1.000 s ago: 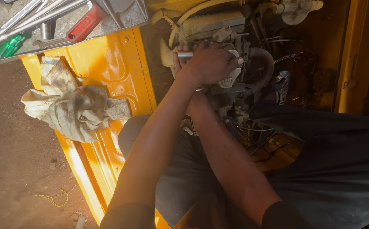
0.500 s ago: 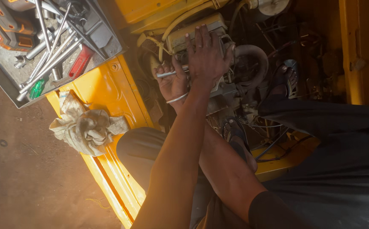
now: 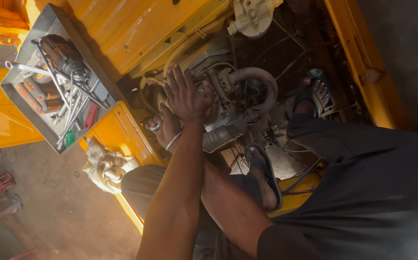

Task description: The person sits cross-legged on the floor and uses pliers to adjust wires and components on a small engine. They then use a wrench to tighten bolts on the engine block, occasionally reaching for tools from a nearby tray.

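- The left hand [image 3: 186, 98] lies flat on the engine [image 3: 228, 106], fingers [image 3: 173, 79] spread apart and gripping nothing, palm pressed down
- The right hand [image 3: 164, 129] sits just under the left, fingers clamped on a slim metal tool [image 3: 163, 137], beside the yellow body panel [image 3: 127, 132]; the tool's working end is hidden
- The engine sits inside the yellow vehicle's open bay, a curved grey hose [image 3: 257, 79] beside the left hand
- A metal tray of tools [image 3: 57, 96] rests on the yellow body's edge; a crumpled rag [image 3: 104, 164] lies below it
- Two sandalled feet [image 3: 266, 178] stand among the wiring
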